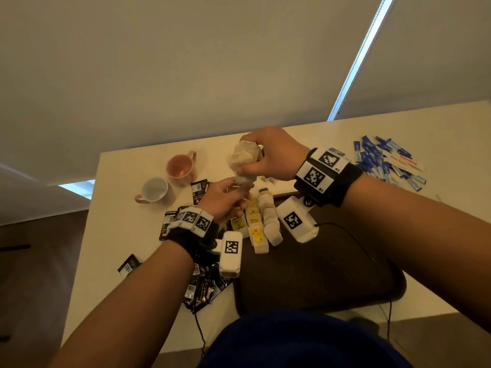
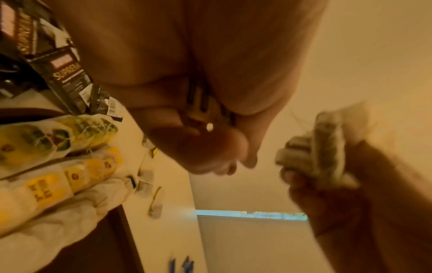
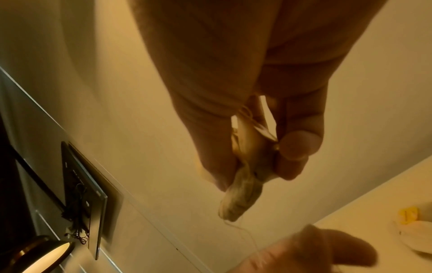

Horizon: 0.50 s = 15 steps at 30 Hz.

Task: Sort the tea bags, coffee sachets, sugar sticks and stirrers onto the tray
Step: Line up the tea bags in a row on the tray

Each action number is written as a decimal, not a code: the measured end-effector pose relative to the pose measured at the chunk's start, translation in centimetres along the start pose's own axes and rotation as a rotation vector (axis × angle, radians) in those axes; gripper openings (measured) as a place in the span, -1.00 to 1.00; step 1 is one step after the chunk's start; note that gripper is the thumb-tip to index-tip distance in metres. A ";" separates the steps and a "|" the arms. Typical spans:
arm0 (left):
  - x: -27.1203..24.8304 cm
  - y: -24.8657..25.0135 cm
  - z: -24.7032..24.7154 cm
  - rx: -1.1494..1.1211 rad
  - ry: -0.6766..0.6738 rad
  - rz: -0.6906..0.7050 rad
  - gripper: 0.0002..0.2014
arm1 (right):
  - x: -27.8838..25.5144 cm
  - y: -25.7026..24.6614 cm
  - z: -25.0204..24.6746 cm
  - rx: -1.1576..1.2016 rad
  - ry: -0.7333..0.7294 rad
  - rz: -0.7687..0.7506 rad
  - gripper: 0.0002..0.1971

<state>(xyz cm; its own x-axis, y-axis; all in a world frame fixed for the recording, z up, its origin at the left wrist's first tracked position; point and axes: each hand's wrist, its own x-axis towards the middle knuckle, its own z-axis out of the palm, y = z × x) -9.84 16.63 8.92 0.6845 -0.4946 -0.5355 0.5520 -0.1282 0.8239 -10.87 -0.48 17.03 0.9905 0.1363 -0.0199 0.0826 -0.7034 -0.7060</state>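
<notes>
Your right hand (image 1: 268, 155) fingers clamp a bunch of soft, light paper tea bags (image 1: 243, 158) above the worktop (image 1: 332, 134); your left hand (image 1: 225, 200) fingers pinch their strings. Grip bodies gently, they tear.

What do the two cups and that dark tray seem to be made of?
The pink mug and the white mug look like glazed ceramic: thick walls, smooth soft sheen. The tray is dark brown and matte; it could be wood, plastic or leatherette, the pictures leave that open.
</notes>
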 end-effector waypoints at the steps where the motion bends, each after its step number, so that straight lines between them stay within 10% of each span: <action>1: -0.6 0.1 0.0 -0.071 -0.033 0.002 -0.78 | -0.3 0.2 0.2 -0.008 -0.002 0.005 -0.79; 8: -3.0 -0.3 -0.4 -0.451 -0.298 -0.003 -0.48 | -1.7 -0.3 2.6 -0.159 -0.127 0.092 -0.73; 15: -3.0 -0.5 0.8 -0.303 -0.029 -0.007 -0.82 | -2.9 0.1 5.2 -0.153 -0.149 0.132 -0.58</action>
<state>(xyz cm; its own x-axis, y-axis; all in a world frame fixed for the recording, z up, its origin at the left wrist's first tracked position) -12.54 17.52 10.21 0.6685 -0.5195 -0.5322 0.6768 0.1282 0.7249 -14.34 2.69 13.36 0.9676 0.1291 -0.2170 -0.0198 -0.8180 -0.5749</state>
